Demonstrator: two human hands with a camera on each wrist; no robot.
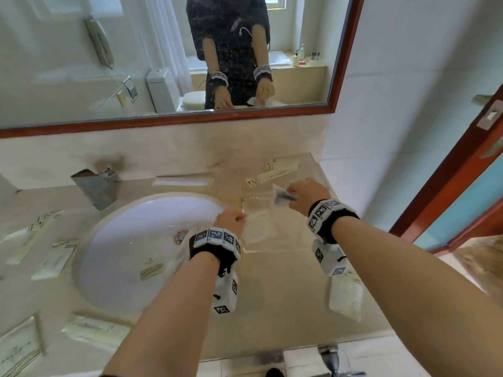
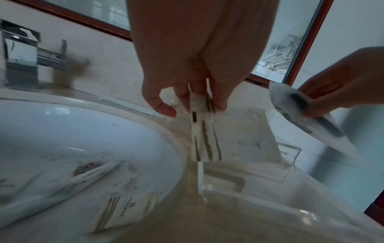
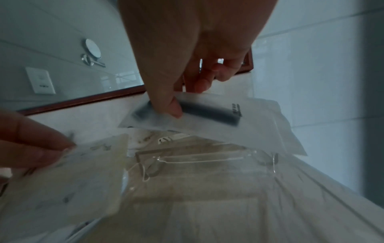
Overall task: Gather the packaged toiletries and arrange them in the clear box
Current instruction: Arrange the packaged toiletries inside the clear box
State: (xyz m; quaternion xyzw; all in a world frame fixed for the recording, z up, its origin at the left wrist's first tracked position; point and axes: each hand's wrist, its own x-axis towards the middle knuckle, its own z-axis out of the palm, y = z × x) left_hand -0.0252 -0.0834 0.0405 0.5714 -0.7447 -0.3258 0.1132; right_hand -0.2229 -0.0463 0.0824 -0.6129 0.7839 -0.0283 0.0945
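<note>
Marble counter (image 1: 272, 300) around me: a sink (image 1: 114, 235) at left with one packet (image 1: 151, 271) in its bowl, a tap (image 1: 98, 186) behind. The clear box (image 1: 272, 242) lies between my hands, nothing blocking it. Two packets are held, one each. My left hand (image 1: 228, 220) pinches a pale sachet (image 1: 258, 226) over the box; my right hand (image 1: 306, 195), thumb curled, grips a dark-printed sachet (image 1: 283, 198) above its far end.

- Wood-framed mirror (image 1: 343, 77) at 12 o'clock.
- White basin (image 1: 130, 240) sunk into the beige marble surface (image 1: 285, 308) at 9 o'clock.
- Chrome tap (image 1: 96, 186) at 10 o'clock.
- White tiled wall (image 1: 408, 77) at 2 o'clock.
</note>
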